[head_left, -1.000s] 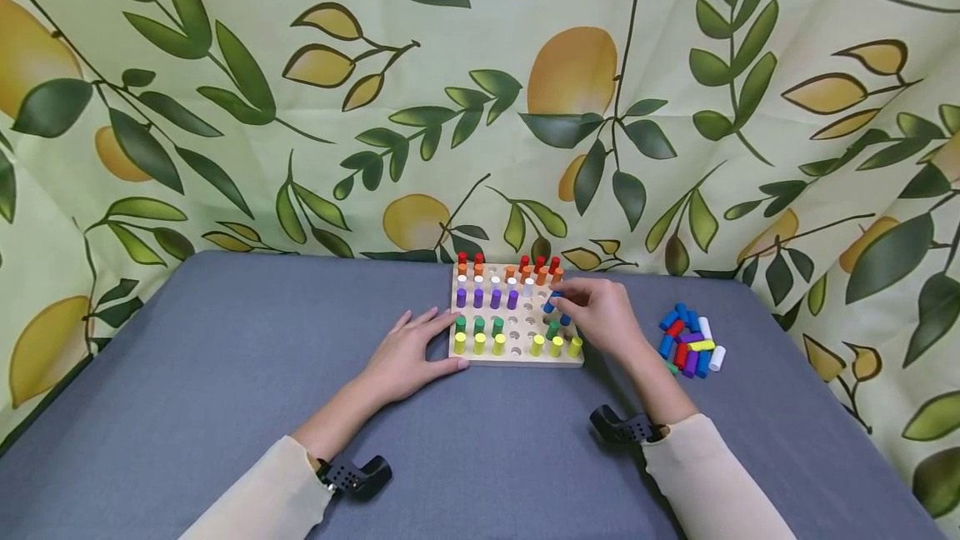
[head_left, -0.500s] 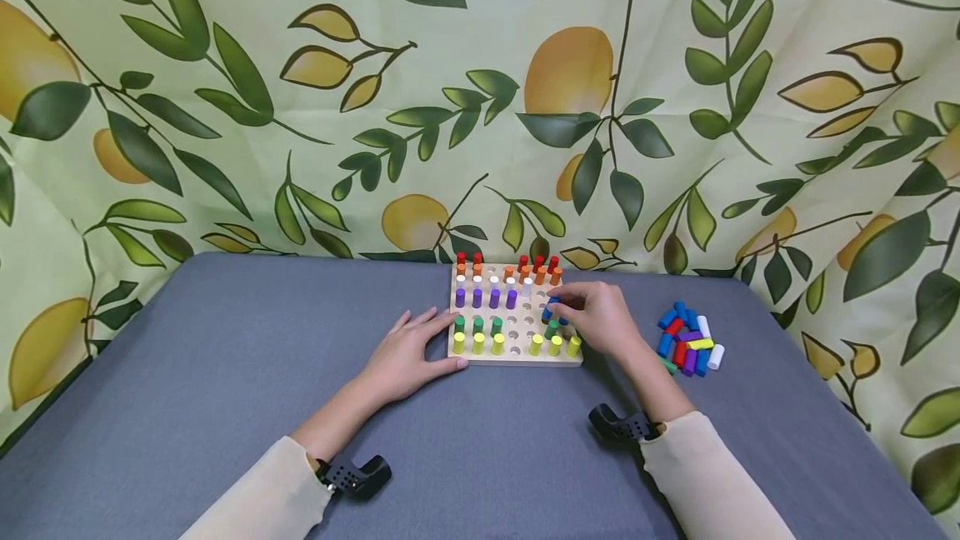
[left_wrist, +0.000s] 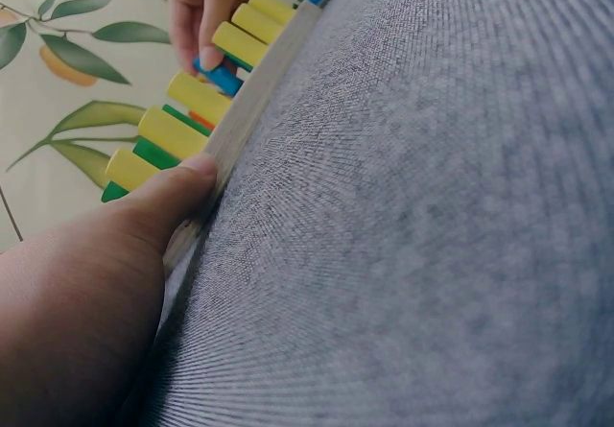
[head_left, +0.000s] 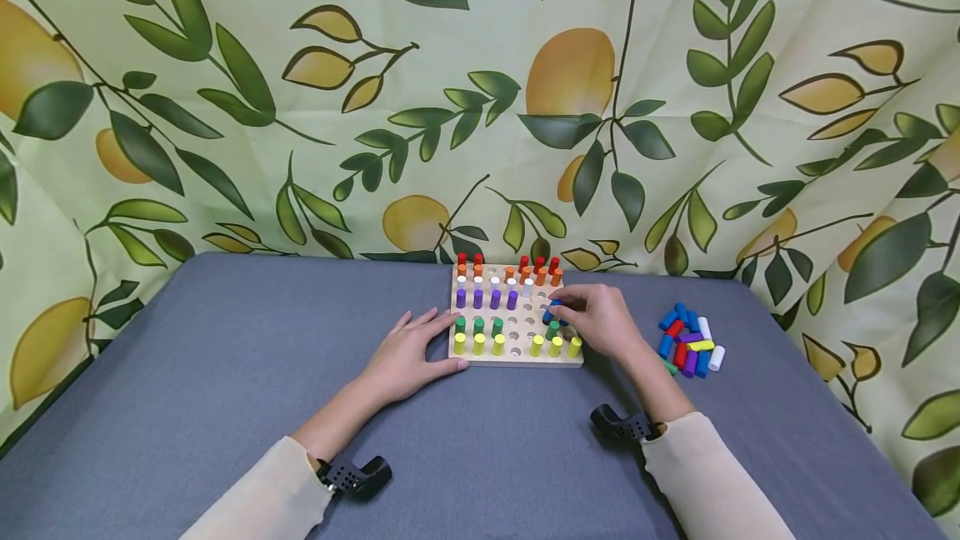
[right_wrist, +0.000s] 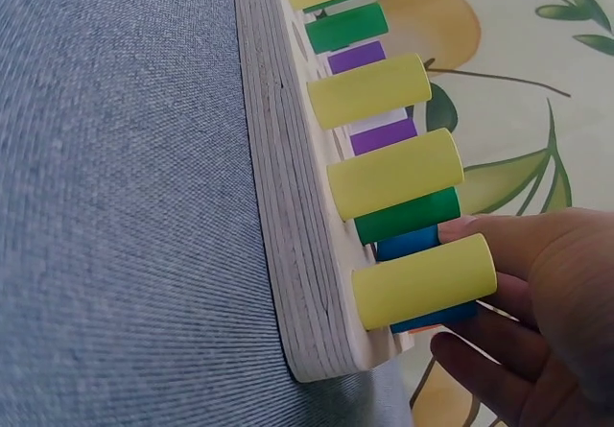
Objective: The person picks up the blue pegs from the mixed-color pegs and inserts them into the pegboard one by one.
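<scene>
A wooden pegboard point(head_left: 517, 361) lies on the table, with rows of coloured pegs standing in its holes. My right hand point(head_left: 603, 319) pinches a blue peg point(head_left: 550, 313) between thumb and fingertips at a hole towards the board's right side; the peg's lower end is hard to make out. Behind the fingers stands another blue peg point(right_wrist: 436, 318), beside a yellow peg point(right_wrist: 427, 281). My left hand point(head_left: 401, 361) rests against the board's left side, fingers extended. In the left wrist view, its thumb touches the front edge near a yellow peg point(left_wrist: 173, 132).
To the right of the board lies a loose pile of pegs point(head_left: 690, 342) in blue, red, white, purple, yellow and green. Grey cloth point(head_left: 517, 457) covers the table. A leaf-and-fruit patterned curtain point(head_left: 450, 107) hangs behind it.
The blue peg in my right hand has gone from tilted above the board to lower down at a hole. My left hand and the board have stayed in place.
</scene>
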Available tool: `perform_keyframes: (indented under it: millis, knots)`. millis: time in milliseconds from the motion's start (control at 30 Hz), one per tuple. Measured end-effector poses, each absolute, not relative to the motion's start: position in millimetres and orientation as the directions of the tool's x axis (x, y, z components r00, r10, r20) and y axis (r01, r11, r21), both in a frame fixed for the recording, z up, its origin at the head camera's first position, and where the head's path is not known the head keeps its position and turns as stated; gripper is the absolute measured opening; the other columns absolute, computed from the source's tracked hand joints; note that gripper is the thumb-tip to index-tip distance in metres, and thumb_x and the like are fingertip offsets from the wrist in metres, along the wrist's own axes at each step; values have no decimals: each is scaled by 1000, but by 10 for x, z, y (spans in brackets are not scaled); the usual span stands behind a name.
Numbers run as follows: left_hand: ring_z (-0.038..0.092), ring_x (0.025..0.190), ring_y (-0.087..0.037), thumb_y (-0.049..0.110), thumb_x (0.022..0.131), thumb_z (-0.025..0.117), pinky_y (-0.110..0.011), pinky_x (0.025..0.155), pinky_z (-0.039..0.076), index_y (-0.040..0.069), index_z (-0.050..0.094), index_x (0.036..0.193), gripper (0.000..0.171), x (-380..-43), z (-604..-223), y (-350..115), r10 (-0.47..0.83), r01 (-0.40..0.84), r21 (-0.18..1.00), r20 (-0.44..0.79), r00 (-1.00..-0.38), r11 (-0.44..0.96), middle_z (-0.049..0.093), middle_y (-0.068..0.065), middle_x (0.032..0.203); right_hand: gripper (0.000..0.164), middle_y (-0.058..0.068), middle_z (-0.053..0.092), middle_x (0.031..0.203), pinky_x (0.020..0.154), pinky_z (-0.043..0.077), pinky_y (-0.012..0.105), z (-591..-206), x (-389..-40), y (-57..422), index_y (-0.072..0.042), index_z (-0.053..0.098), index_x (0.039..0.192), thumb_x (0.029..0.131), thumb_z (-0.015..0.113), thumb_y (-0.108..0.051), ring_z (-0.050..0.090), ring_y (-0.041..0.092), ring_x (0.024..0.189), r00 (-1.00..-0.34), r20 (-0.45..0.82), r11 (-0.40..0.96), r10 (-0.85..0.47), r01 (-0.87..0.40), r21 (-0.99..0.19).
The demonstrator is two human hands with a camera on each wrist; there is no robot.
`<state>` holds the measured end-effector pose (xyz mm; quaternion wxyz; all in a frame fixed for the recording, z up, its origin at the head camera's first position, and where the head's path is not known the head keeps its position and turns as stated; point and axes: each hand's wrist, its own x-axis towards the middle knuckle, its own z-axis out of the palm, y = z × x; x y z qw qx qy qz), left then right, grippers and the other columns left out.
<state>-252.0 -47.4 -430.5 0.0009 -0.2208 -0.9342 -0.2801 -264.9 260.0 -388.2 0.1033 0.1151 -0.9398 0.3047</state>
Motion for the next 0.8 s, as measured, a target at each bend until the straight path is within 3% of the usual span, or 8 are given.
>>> perform_keyframes:
  millis: [400,800]
  knots:
    - [38,151,-29,56,87,73,-57,129,17,23,52,150,74,-2519,-4300,-490,409,413,519,128,-903,749,52,-10,154,17,8,80,97,88,61,49,-3841,-2636,2588,-7,79,104,91,76,-18,76,27,98,-956,250,801,-155,-269,-534]
    - [38,151,-29,56,87,73,-56,129,16,22,53,149,74,-2526,-4320,-491,420,426,521,138,-897,740,53,-5,153,17,7,80,98,87,62,48,-3858,-2616,2615,-8,79,104,90,77,-17,76,25,96,-949,260,797,-181,-296,-527]
